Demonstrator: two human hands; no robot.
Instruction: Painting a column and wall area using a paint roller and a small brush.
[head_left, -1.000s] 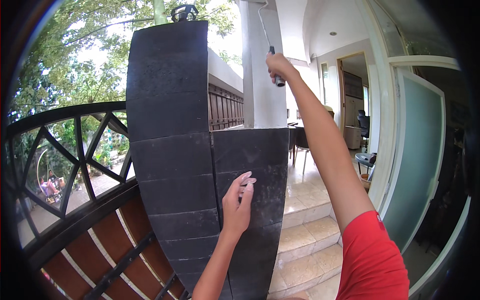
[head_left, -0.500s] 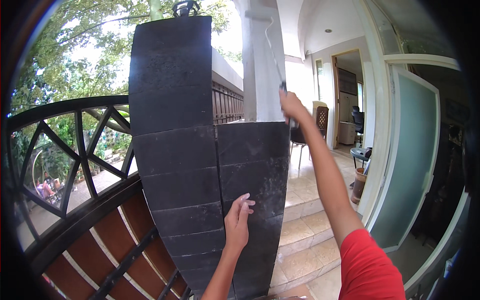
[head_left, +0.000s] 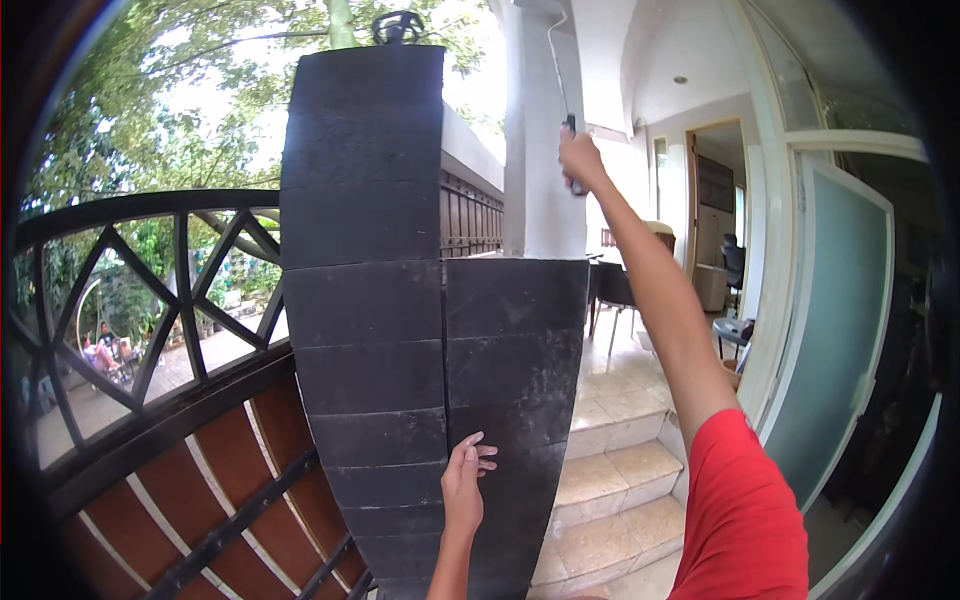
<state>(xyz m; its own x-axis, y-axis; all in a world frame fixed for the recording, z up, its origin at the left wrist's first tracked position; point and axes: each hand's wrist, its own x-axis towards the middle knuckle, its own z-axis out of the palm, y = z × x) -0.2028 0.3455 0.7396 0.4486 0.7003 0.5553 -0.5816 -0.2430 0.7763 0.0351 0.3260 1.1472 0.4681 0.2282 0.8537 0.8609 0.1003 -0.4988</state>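
My right hand [head_left: 579, 162] is raised on an outstretched arm and closed around the handle of a paint roller [head_left: 571, 123]. The roller's thin bent wire runs upward to a head at the top edge of the view, against a pale grey-white column [head_left: 530, 185]. Lower down, my left hand [head_left: 464, 480] is in front of a wall of dark slate-like tiles [head_left: 515, 350]. Its fingers are apart and slightly bent, with whitish smears on the tips, and it holds nothing. Whether it touches the tiles I cannot tell.
A taller dark-tiled pillar [head_left: 362, 160] with a lamp [head_left: 397, 27] on top stands left of the column. A black metal and brown-slat gate [head_left: 240, 450] adjoins it. Stone steps [head_left: 610, 490] rise on the right, beside a frosted glass door [head_left: 835, 330]. Chairs stand beyond.
My right hand has moved upward along the column with the roller, whose head is now at the upper edge. The view has shifted, and my left hand sits a little lower against the tiles.
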